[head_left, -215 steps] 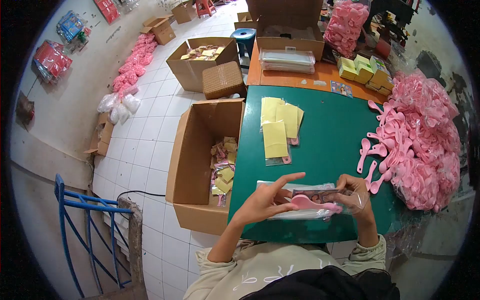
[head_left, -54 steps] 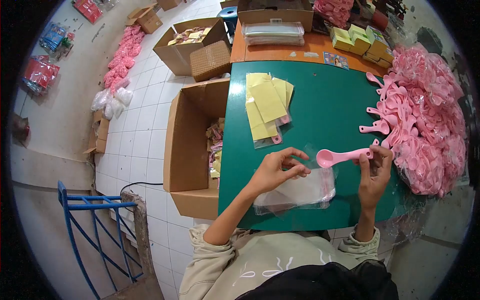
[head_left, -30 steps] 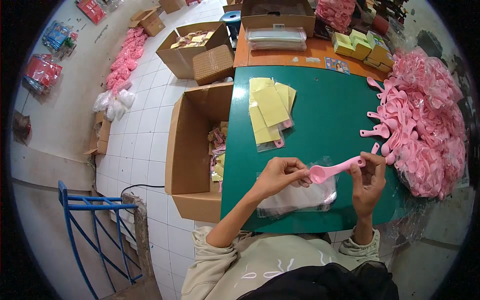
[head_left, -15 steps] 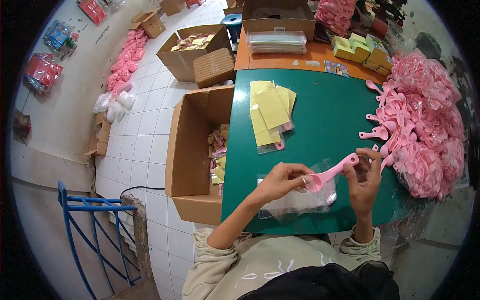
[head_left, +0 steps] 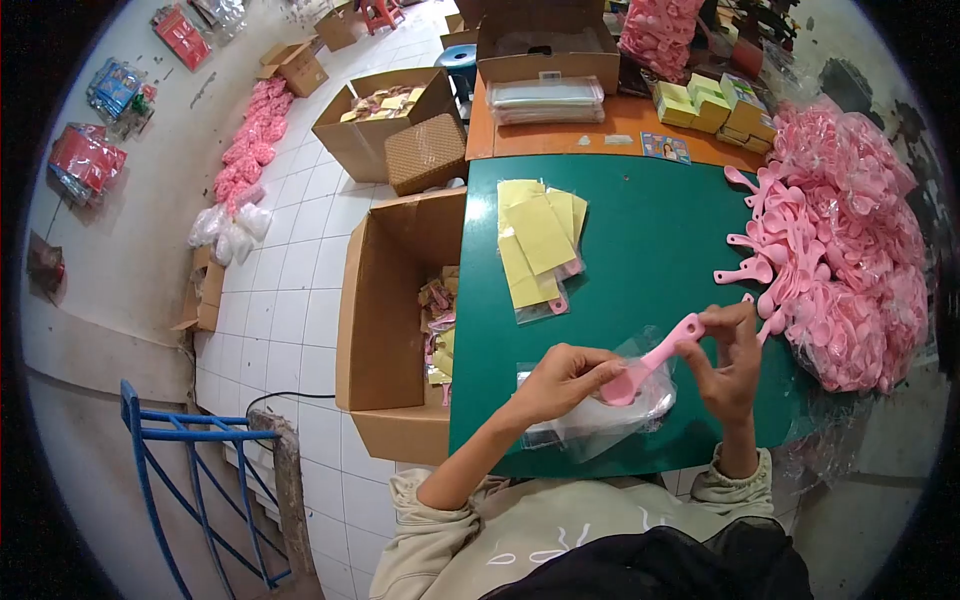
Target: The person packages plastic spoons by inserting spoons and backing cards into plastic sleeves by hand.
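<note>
A pink plastic spoon (head_left: pixel 655 358) slants above the near part of the green table, bowl toward my left hand. Its handle end is pinched by my right hand (head_left: pixel 728 365) between thumb and fingers. Thumb and fingers of my left hand (head_left: pixel 570 385) close on a clear plastic bag (head_left: pixel 598 430), right beside the spoon's bowl. Film lies around the bowl; whether the bowl is inside the bag I cannot tell. More clear bags lie beneath my hands. Farther up the table are several packed pouches with yellow cards (head_left: pixel 540 235), pink handles showing at their lower ends.
Loose pink spoons (head_left: pixel 790 240) and a large bagged heap of them (head_left: pixel 850 250) cover the right side of the green table (head_left: pixel 650 230). An open cardboard box (head_left: pixel 385 300) with packed pouches stands against the left edge. Yellow card stacks (head_left: pixel 700 102) sit at the back.
The spoon has moved down and slightly left, its bowl now at the bag held by my left hand. My right hand followed, still gripping the handle. The view has shifted slightly.
</note>
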A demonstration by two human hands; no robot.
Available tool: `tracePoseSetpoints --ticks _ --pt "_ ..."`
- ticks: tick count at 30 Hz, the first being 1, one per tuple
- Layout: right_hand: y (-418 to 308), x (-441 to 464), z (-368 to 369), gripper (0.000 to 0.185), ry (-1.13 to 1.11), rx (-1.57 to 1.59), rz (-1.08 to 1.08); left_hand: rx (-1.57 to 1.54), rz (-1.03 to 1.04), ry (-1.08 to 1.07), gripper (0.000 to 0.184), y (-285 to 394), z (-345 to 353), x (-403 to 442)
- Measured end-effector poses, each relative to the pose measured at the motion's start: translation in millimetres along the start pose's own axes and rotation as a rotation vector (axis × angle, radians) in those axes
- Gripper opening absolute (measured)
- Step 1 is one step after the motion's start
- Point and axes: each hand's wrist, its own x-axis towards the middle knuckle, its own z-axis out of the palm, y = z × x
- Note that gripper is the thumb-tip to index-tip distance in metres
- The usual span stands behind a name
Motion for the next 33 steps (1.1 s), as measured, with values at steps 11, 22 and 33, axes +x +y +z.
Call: tracePoseSetpoints --ticks 11,22,33 --pt "-1 14 7 0.022 -0.015 -0.069 -0.079 -0.023 0.072 0.016 0.034 12 -8 6" --pt "-4 49 10 0.046 -0.633 -0.215 -0.232 -0.040 0.190 0.147 0.030 22 -15 21" --pt "280 265 -80 0.048 -0.177 -0.750 -0.029 -0.249 0.046 0.085 0.032 12 -32 20"
